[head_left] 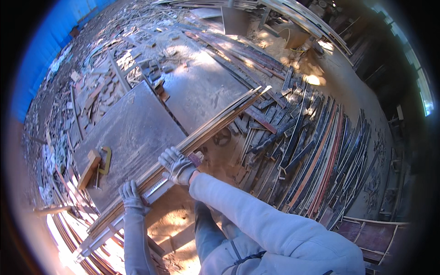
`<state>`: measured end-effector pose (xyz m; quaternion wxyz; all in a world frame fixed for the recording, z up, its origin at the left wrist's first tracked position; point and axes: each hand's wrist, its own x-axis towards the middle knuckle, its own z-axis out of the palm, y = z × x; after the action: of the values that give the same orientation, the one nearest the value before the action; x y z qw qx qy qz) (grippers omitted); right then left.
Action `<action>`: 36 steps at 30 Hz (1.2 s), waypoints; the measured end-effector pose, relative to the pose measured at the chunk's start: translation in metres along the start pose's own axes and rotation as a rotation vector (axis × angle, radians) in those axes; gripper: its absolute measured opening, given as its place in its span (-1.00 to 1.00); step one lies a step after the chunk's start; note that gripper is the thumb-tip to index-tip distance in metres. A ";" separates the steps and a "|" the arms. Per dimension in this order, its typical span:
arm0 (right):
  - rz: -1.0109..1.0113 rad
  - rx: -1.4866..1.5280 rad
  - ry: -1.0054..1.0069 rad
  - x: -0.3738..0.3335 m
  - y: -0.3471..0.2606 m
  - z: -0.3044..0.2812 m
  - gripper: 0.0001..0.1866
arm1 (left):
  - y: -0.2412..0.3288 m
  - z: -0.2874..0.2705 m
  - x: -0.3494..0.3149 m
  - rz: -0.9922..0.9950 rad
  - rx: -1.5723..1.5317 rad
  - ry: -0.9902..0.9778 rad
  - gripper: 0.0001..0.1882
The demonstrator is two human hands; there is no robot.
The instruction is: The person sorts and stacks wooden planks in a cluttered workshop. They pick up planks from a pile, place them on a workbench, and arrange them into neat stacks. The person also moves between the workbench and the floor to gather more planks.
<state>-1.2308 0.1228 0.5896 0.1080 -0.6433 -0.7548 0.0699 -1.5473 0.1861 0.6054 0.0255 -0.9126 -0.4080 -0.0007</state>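
A stack of long, thin wooden strips lies slantwise along the near edge of a dark, flat table. Gloved in grey, my right hand grips the stack near its middle, fingers over the top. Lower down and to the left, my left hand also wraps over the strips, its thumb on the near side. Just below the stack a pale metal rail runs along the table edge. A yellow-green C-clamp and a wooden block sit at the table's left side.
A second flat panel adjoins the table beyond a dark gap. Piles of long boards cover the ground at right. Loose offcuts are heaped at far left, before a blue wall. A handwheel shows below the table edge.
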 end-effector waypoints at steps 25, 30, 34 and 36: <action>-0.121 -0.068 0.266 0.067 0.027 0.106 -0.16 | 0.024 0.117 0.088 0.009 -0.153 0.346 0.45; -0.125 -0.142 0.255 0.083 0.027 0.120 -0.14 | 0.009 0.130 0.090 -0.024 -0.162 0.305 0.52; -0.148 -0.185 0.314 0.086 0.026 0.124 -0.16 | 0.006 0.133 0.092 -0.040 -0.128 0.228 0.55; -0.132 -0.227 0.291 0.088 0.026 0.125 -0.15 | 0.005 0.134 0.095 -0.056 -0.089 0.197 0.58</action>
<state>-1.2511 0.2177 0.4689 0.1470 -0.6038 -0.7747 -0.1169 -1.4830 0.2594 0.4735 0.0251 -0.8966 -0.4285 -0.1090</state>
